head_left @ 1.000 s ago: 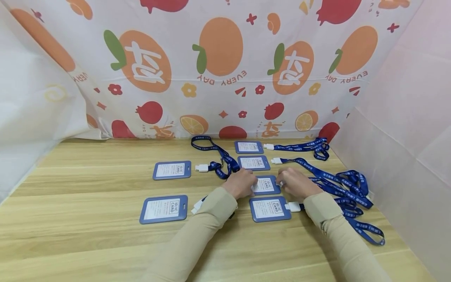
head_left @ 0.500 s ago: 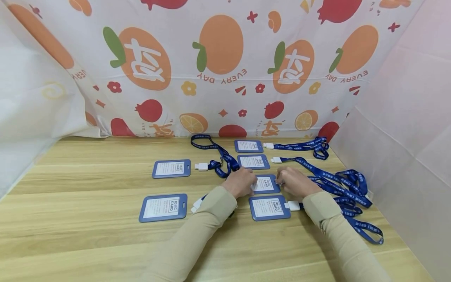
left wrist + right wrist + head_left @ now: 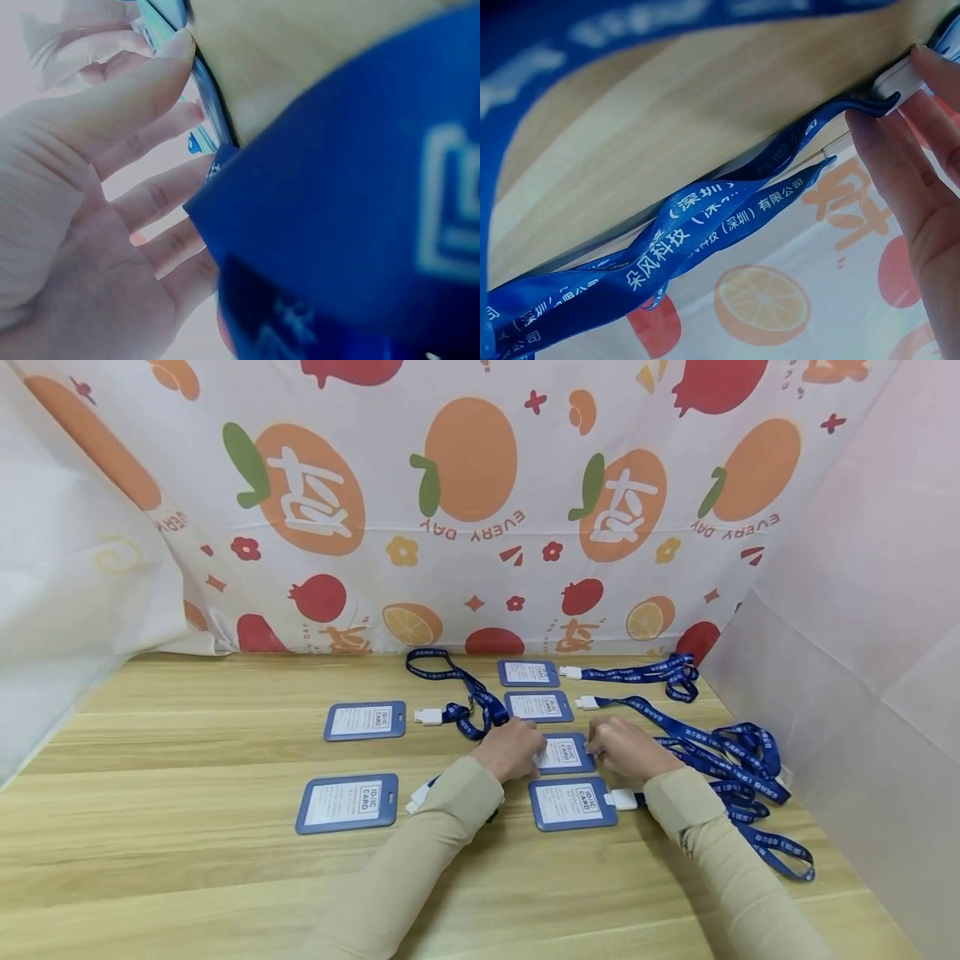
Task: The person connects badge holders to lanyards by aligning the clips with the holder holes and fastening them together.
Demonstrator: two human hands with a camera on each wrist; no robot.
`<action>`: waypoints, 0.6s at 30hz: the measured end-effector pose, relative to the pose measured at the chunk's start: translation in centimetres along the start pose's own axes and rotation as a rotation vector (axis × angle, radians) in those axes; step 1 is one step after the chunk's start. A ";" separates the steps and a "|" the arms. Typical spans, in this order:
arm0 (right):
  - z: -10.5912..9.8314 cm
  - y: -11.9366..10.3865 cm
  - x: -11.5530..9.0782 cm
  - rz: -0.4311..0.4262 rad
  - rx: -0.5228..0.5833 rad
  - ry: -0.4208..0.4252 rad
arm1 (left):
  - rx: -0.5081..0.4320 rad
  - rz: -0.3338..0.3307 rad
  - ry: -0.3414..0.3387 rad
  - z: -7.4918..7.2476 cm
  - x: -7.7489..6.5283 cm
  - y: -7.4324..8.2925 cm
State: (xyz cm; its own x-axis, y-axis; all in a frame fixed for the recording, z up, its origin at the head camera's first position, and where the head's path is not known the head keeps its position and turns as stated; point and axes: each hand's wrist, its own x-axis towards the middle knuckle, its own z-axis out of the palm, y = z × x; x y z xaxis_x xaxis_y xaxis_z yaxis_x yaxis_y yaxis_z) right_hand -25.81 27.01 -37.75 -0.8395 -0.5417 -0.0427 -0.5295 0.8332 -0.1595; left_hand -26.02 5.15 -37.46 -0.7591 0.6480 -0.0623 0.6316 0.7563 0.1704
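Near the middle of the table, my left hand (image 3: 512,750) pinches the left edge of a blue ID card holder (image 3: 564,753) between thumb and fingers. At the holder's slotted right end, my right hand (image 3: 626,750) pinches the white clip (image 3: 897,79) of a blue lanyard (image 3: 697,217). Its fingers hide most of the clip and slot in the head view. The lanyard's printed strap trails off to the right. Just in front lies another holder (image 3: 572,804), with a white clip (image 3: 622,799) at its slot. In the left wrist view, a blue strap (image 3: 352,172) covers the right side.
Two holders (image 3: 528,673) (image 3: 538,706) lie behind, with lanyard clips beside their right ends. Two more holders (image 3: 365,721) (image 3: 347,803) are on the left. A looped lanyard (image 3: 468,693) lies behind my left hand, and another clip (image 3: 420,795) shows by the left sleeve. A fruit-print curtain (image 3: 472,527) hangs behind.
Both hands stay at the same holder with barely any motion. The head view shifts slightly; the holders and lanyards keep their places.
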 end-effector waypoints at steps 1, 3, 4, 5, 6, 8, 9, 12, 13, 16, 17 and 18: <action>0.0 0.0 0.0 0.005 0.005 -0.001 | -0.001 -0.001 -0.003 0.0 0.0 0.0; 0.1 0.0 0.0 0.009 0.017 -0.001 | -0.004 -0.005 -0.010 0.0 0.1 0.0; 0.1 0.1 0.0 0.011 0.024 0.001 | -0.005 -0.005 -0.013 0.0 0.1 0.0; 0.2 0.2 0.0 0.007 0.025 0.004 | -0.007 -0.007 -0.015 0.0 0.1 0.0; 0.2 0.2 0.0 0.002 0.026 0.005 | -0.007 -0.009 -0.018 0.0 0.1 0.0; 0.2 0.3 0.2 -0.011 0.017 0.013 | -0.003 -0.016 -0.023 0.0 0.1 0.0; 0.2 0.3 0.2 -0.016 0.009 0.018 | 0.002 -0.020 -0.025 0.0 0.1 -0.1; 0.0 0.2 0.4 -0.012 -0.011 0.020 | 0.023 -0.024 -0.031 -0.1 0.0 0.0; 0.0 0.2 0.4 -0.003 -0.015 0.014 | 0.034 -0.021 -0.031 -0.2 0.0 0.0; -0.3 0.3 0.4 0.046 -0.004 -0.025 | 0.077 0.005 -0.029 -0.4 0.1 0.1; -0.5 0.3 0.3 0.072 -0.001 -0.040 | 0.091 0.012 -0.027 -0.4 0.1 0.2; -0.7 0.3 0.2 0.096 0.010 -0.049 | 0.100 0.015 -0.023 -0.5 0.1 0.2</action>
State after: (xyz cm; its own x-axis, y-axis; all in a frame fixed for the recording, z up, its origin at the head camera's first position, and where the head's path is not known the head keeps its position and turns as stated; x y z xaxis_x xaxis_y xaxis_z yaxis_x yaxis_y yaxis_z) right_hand -26.26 27.22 -37.15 -0.8793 -0.4641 -0.1069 -0.4451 0.8807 -0.1622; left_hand -26.05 5.34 -36.93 -0.7460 0.6607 -0.0835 0.6567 0.7507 0.0721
